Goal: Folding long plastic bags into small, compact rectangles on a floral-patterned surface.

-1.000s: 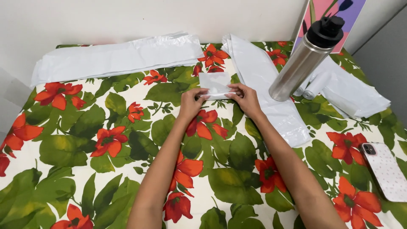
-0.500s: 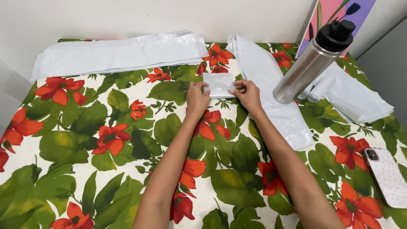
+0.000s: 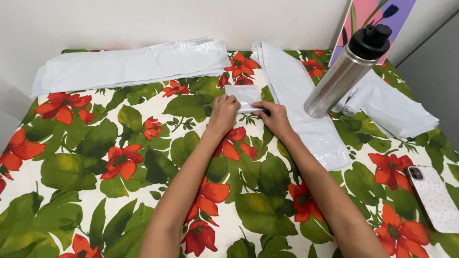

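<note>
Two hands met over one small folded white plastic bag (image 3: pixel 245 97), and I took the scene from its biggest thing down. Largest was the floral tablecloth (image 3: pixel 95 157), red blooms and green leaves on cream, smooth and printed, spreading under and all around the fingers. Far to the left of them and further from me lay a long flat stack of white plastic bags (image 3: pixel 129 67), glossy and faintly wrinkled. Just right of the fingers ran a second long white bag (image 3: pixel 306 110), laid lengthwise, its near end past the right wrist. Further right a crumpled white bag pile (image 3: pixel 397 110) sat with a small roll of bags (image 3: pixel 356 101) on it. Between that pile and the fingers stood a brushed steel bottle (image 3: pixel 344 71) with a black cap, cylindrical. Behind it leaned a pink and purple picture board (image 3: pixel 368 19). Well right of the hands and nearer me lay a phone (image 3: pixel 432 196) in a pale dotted case.

I saw the left hand (image 3: pixel 224 113) curled, fingertips pressing the small folded bag's left edge. The right hand (image 3: pixel 273 117) pinched its lower right edge between thumb and fingers. That bag lay flat on the cloth, directly at the fingertips.
</note>
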